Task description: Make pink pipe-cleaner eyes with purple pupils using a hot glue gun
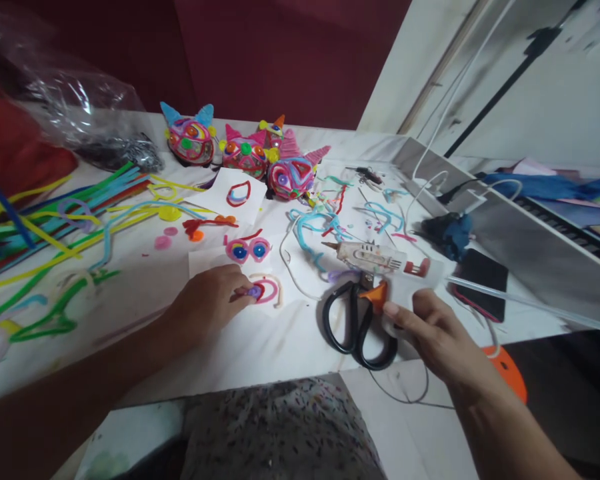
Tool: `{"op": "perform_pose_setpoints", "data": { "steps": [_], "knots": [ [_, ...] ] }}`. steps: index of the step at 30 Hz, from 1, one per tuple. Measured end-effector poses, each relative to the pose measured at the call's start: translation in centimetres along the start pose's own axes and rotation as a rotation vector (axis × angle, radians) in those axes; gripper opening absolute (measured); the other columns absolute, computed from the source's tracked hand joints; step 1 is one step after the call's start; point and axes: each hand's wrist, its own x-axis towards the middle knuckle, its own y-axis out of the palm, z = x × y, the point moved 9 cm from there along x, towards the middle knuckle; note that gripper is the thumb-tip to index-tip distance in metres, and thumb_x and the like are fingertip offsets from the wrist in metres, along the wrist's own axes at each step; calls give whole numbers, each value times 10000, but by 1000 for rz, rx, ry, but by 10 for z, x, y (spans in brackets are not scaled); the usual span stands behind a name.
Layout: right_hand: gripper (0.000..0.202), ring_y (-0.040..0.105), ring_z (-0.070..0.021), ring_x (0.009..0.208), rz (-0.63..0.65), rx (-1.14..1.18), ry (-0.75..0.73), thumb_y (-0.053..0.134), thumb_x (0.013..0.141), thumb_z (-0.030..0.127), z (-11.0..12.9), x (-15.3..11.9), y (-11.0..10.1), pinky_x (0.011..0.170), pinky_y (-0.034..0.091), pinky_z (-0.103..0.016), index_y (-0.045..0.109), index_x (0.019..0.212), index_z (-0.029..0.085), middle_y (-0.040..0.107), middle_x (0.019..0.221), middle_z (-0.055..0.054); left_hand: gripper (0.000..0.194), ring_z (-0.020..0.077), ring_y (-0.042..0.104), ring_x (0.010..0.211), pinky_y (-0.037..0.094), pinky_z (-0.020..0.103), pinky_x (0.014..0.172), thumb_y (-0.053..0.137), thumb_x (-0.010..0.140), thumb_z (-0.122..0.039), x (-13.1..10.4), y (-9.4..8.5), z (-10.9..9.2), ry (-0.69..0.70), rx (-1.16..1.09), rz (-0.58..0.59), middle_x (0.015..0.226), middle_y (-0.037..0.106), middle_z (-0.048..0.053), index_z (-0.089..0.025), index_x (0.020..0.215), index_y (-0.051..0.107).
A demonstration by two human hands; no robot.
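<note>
My left hand (220, 297) pinches a small purple button-like disc (255, 292) at the left side of a pink pipe-cleaner loop (273, 291). A cream strand curves around that loop. My right hand (430, 327) grips a white hot glue gun (375, 257) with an orange trigger, its nozzle pointing left above the table. A clear glue stick (520, 300) sticks out of the gun's back. Just below the gun lie black-handled scissors (350, 320), their blades mostly hidden. Beyond my left hand rests a pink pipe-cleaner piece (249, 249) with two blue eye-like discs.
Several decorated eared masks (245, 153) stand at the back. Pipe cleaners (80, 220) spread over the left side. A paper (225, 193) bears a red teardrop shape. Blue pipe-cleaner scraps (310, 227), a cable and a dark phone-like slab (480, 283) lie on the right.
</note>
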Motion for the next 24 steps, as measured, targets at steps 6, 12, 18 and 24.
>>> {"op": "perform_pose_setpoints", "data": {
  "steps": [6,12,18,24],
  "knots": [
    [613,215,-89,419,90,-20,-18,772,704,649,23,7,19,385,156,-263,328,516,269,239,463,80,120,149,580,748,397,280,694,624,882,-213,-1,0,-1,-1,20,10,807,629,11,-166,820,715],
    [527,293,-89,417,441,-159,-88,704,800,615,44,2,48,410,166,-270,626,487,198,444,436,19,111,158,587,766,397,283,704,649,885,-226,-2,1,-2,-23,12,27,815,631,18,-158,824,713],
    [419,500,-127,484,640,-98,-159,697,843,472,73,0,82,462,346,-258,652,512,219,616,523,-12,126,145,561,720,385,283,678,660,882,-214,-3,0,-5,-30,30,38,789,612,15,-150,779,695],
    [337,606,-171,569,746,-110,-98,662,840,462,70,2,97,536,453,-278,670,600,225,675,590,-31,86,141,566,741,395,279,697,668,880,-194,-3,0,-5,-45,26,40,814,619,11,-149,831,723]
  ]
}}
